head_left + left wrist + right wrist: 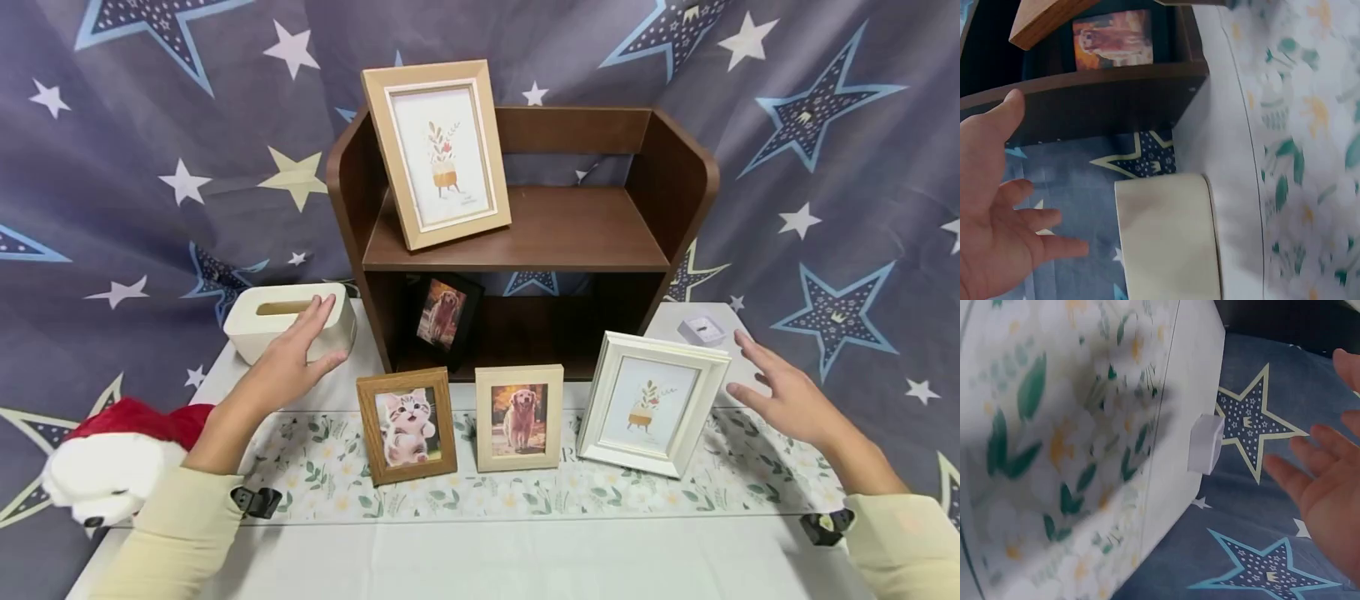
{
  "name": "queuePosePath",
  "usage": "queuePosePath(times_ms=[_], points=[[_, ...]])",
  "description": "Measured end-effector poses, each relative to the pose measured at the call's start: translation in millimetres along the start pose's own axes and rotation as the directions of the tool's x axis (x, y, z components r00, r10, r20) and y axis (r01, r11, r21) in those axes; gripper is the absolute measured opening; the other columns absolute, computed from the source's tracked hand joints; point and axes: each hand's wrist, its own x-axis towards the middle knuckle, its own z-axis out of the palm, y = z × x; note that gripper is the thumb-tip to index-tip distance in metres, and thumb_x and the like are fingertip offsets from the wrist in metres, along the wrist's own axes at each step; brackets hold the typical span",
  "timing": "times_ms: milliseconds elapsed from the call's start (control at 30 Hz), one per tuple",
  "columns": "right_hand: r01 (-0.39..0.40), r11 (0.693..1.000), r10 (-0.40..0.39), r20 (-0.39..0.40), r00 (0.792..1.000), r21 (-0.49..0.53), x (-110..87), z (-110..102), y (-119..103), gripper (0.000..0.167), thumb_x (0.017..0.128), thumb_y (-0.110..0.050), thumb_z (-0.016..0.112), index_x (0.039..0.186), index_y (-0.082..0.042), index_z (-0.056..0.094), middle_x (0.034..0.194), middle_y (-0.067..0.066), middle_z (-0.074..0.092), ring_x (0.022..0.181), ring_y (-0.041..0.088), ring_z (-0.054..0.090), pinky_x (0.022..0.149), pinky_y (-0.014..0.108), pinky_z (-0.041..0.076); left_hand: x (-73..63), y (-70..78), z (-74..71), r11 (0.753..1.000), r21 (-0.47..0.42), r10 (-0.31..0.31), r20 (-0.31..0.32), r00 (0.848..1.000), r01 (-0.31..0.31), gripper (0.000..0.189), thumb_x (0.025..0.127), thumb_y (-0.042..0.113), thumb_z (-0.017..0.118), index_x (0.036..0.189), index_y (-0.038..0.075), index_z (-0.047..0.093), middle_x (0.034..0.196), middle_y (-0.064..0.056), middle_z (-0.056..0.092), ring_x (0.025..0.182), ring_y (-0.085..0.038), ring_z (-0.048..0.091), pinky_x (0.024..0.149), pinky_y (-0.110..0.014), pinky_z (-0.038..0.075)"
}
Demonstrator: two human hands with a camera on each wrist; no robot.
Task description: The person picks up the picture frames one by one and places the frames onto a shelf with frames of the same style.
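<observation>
My left hand (288,367) hovers with straight fingers and a spread thumb, overlapping the cream tissue box (247,321) in the head view. In the left wrist view its palm shows bare, beside the box (1166,237). Over on the right, my right hand (795,400) is held up with nothing in it, between a white picture frame (671,462) and a small pale box (702,330). Closer to the middle stand a brown frame with a kitten photo (408,429) and a light wood frame with a dog photo (519,421).
A dark brown two-tier shelf (592,229) stands at the back. On its upper tier leans a tan frame (446,158); a black frame (442,317) sits below. A plush dog in a red hat (120,467) lies at left. A floral runner (322,475) crosses the white table.
</observation>
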Motion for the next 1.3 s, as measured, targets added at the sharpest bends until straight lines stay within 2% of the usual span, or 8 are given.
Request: queuePosePath(times_ms=[67,167,367,500,700,867,1067,1300], points=[[0.024,0.997,-0.023,-0.024,0.999,0.071,-2.4,4,-2,0.081,0.099,-0.02,0.066,0.165,-0.015,0.017,0.162,0.029,0.031,0.144,0.001,0.04,0.103,0.019,0.05,0.4,1.3,2.3,1.0,-0.019,0.016,-0.075,0.997,-0.018,0.086,0.099,0.031,0.067,0.166,0.018,0.014,0.168,-0.022,0.02,0.15,-0.05,0.026,0.115,-0.071,0.03],[0.048,0.98,-0.039,-0.051,0.998,0.195,-5.7,9,-6,0.079,0.1,-0.014,0.065,0.164,-0.015,0.019,0.166,0.007,0.032,0.125,-0.03,0.03,0.092,-0.007,0.035,2.1,4.1,5.8,0.998,-0.059,0.013,-0.163,0.987,-0.023,0.08,0.1,0.028,0.067,0.165,0.018,0.021,0.164,-0.022,0.032,0.143,-0.049,0.04,0.108,-0.066,0.043],[0.081,0.918,-0.036,-0.122,0.992,0.388,-13.4,17,-16,0.073,0.1,-0.001,0.059,0.163,-0.012,0.023,0.146,-0.032,0.041,0.119,-0.022,0.048,0.087,-0.001,0.046,12.3,12.8,8.6,0.982,-0.187,-0.029,-0.26,0.965,-0.021,0.074,0.1,0.029,0.066,0.163,0.025,0.027,0.161,-0.012,0.041,0.134,-0.042,0.055,0.1,-0.059,0.052],[0.085,0.89,-0.03,-0.13,0.991,0.449,-19.0,25,-22,0.074,0.1,0.004,0.056,0.164,-0.013,0.023,0.138,-0.034,0.045,0.11,-0.017,0.058,0.085,0.004,0.051,19.5,22.6,5.9,0.959,-0.283,-0.07,-0.274,0.959,-0.011,0.074,0.099,0.032,0.067,0.162,0.025,0.029,0.158,-0.01,0.045,0.129,-0.038,0.061,0.105,-0.042,0.052],[0.112,0.787,-0.028,-0.146,0.989,0.607,-23.2,41,-29,0.078,0.096,0.012,0.058,0.163,-0.01,0.022,0.134,-0.026,0.055,0.108,-0.01,0.063,0.083,0.009,0.055,34.4,38.2,-1.3,0.891,-0.452,-0.089,-0.282,0.955,-0.05,0.076,0.1,0.028,0.066,0.163,0.025,0.025,0.159,-0.01,0.043,0.127,-0.039,0.061,0.082,-0.001,0.049],[0.127,0.664,-0.008,-0.162,0.987,0.737,-25.8,55,-31,0.081,0.092,0.017,0.059,0.162,-0.006,0.023,0.135,-0.024,0.06,0.107,-0.005,0.067,0.083,0.011,0.056,47.3,57.8,-9.5,0.883,-0.461,-0.081,-0.336,0.938,-0.089,0.073,0.099,0.028,0.068,0.161,0.033,0.03,0.158,-0.003,0.046,0.13,-0.032,0.061,0.095,-0.015,0.054],[0.083,0.691,0.052,-0.165,0.985,0.718,-30.4,62,-36,0.087,0.09,0.017,0.061,0.163,-0.009,0.02,0.133,-0.03,0.058,0.1,-0.006,0.068,0.08,0.01,0.056,57.3,76.4,-16.3,0.884,-0.45,-0.073,-0.398,0.915,-0.126,0.073,0.098,0.028,0.069,0.16,0.033,0.031,0.156,-0.005,0.049,0.132,-0.03,0.059,0.107,-0.045,0.051],[0.096,0.673,0.05,-0.175,0.983,0.733,-33.8,65,-39,0.094,0.087,0.021,0.063,0.163,-0.01,0.018,0.126,-0.023,0.066,0.096,-0.004,0.069,0.077,0.012,0.058,61.4,80.7,-24.2,0.897,-0.427,-0.102,-0.452,0.886,-0.115,0.076,0.097,0.031,0.07,0.161,0.032,0.029,0.154,-0.005,0.052,0.13,-0.026,0.062,0.105,-0.043,0.054]])
